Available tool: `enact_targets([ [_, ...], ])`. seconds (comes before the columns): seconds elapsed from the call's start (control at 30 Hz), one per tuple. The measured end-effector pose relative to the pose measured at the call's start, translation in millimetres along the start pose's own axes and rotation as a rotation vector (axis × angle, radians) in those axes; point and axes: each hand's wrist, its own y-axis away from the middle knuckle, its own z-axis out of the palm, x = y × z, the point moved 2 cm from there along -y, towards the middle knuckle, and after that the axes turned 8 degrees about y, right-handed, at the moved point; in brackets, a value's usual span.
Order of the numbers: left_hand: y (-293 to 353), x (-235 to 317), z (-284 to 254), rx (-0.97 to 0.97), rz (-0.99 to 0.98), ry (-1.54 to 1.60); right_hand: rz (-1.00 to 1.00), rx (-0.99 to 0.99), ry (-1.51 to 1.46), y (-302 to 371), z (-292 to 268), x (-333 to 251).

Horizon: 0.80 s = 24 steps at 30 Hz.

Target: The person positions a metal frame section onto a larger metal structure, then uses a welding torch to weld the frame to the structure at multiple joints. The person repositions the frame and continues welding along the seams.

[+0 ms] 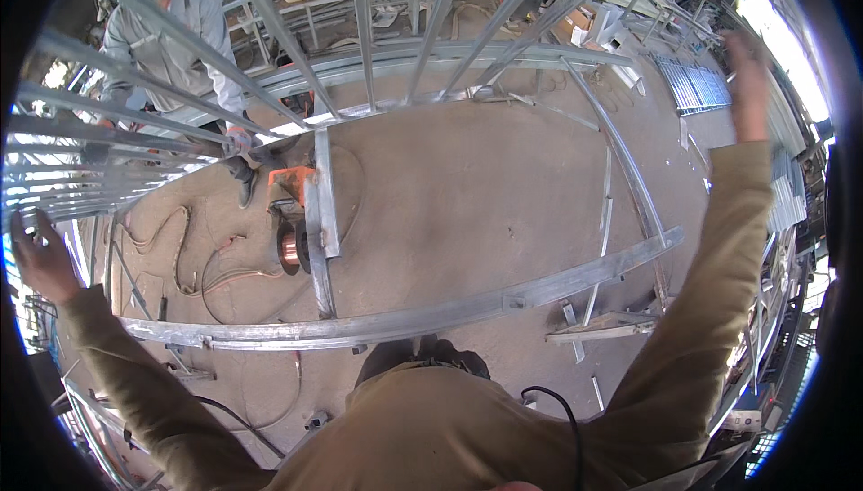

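My left hand [43, 264] is raised at the far left with its fingers apart, beside the ends of several grey metal bars [99, 140]; I cannot make out whether it touches one. Up at the right, my right hand [748, 86] is stretched out with nothing visible in it, and its fingers are slightly blurred. The bars fan out from a curved metal rail [387, 111] across the far side. In front of my body runs a long, gently bent metal beam [431, 311].
Behind the bars at the upper left stands a person [175, 50] in grey workwear and gloves. A copper-coloured wire spool [289, 246], an orange piece of equipment [289, 185] and hoses [184, 248] are on the floor. A blue-grey grating [690, 84] lies far right.
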Motion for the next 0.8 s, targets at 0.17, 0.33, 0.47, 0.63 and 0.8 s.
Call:
enact_targets([
  [0.17,209.5,169.6,19.8,-0.425,-0.148,0.771,0.14,-0.264,-0.382,36.1,199.6,17.1],
  [0.33,353.6,315.0,-60.6,-1.031,-0.273,0.903,0.349,-0.465,-0.51,12.5,356.7,31.4],
  [0.47,437.6,400.9,-130.0,-1.33,-0.464,0.954,0.261,-0.538,-0.738,-22.9,468.8,64.7],
  [0.63,507.8,491.5,-171.8,-1.502,-0.439,0.731,0.127,-0.667,-0.472,-57.7,570.6,140.5],
  [0.8,519.0,527.1,-166.1,-1.551,-0.404,0.485,-0.017,-0.768,-0.61,-68.1,636.7,147.8],
])
